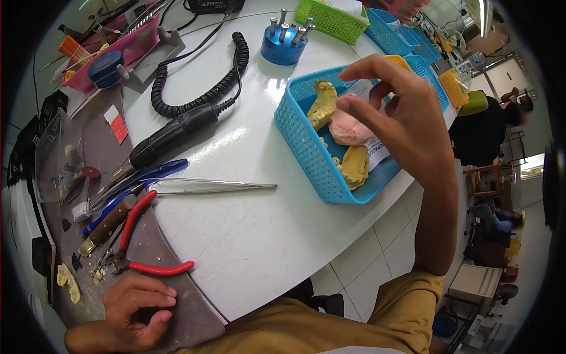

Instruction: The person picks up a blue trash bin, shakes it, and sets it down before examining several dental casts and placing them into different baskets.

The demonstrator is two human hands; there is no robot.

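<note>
My right hand (407, 121) hovers over a blue plastic basket (309, 162), thumb and index finger apart with nothing between them. In the basket lie a yellow dental cast (321, 105), another yellow cast (355, 167), a pink cast-like piece (348, 127) and a printed paper (377, 154). My hand hides part of the basket's contents. My left hand (134, 308) rests at the lower left on the brown work surface (188, 312), loosely curled, with a gap between thumb and fingers. Just beyond it are red-handled pliers (159, 268).
Steel tweezers (236, 184), a black handpiece (174, 135) with a coiled cord (197, 100) and a blue bur holder (283, 47) lie on the white table. A pink tray (141, 50) and green basket (333, 20) stand behind. Another person (483, 130) is at far right.
</note>
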